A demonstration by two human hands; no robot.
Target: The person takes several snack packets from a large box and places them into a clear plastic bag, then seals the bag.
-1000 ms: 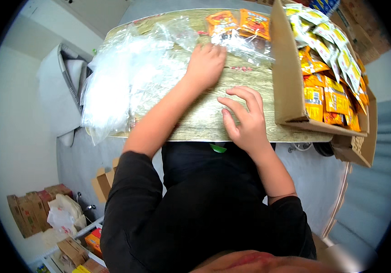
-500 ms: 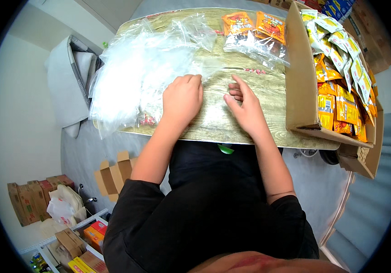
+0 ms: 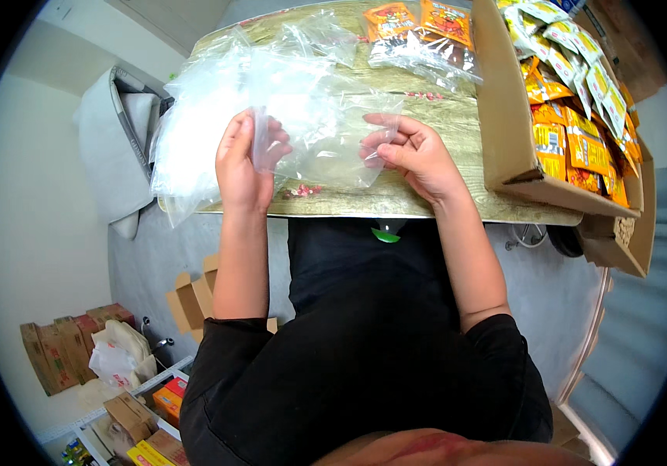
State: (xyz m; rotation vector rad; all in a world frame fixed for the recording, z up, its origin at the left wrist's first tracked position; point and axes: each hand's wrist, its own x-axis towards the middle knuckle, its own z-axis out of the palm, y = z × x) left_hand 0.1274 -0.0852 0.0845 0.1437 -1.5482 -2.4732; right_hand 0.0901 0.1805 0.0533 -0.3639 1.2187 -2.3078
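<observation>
A clear bag [image 3: 324,155] has been lifted, pinched by left hand [image 3: 242,165] and right hand [image 3: 425,160]. Its edges should be kept taut.

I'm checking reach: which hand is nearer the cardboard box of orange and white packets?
Right. The right hand, at the right edge of the clear bag, is left of the cardboard box; the left hand, at the bag's opposite edge, is farther left.

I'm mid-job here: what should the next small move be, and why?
Probably use the left hand to tease apart the clear, thin plastic bag at its left edge, checking for an opening: that hand grips this edge, the right hand is at the other end, no packet shows inside, and shiny orange packets fill the brown cardboard box nearby.
</observation>
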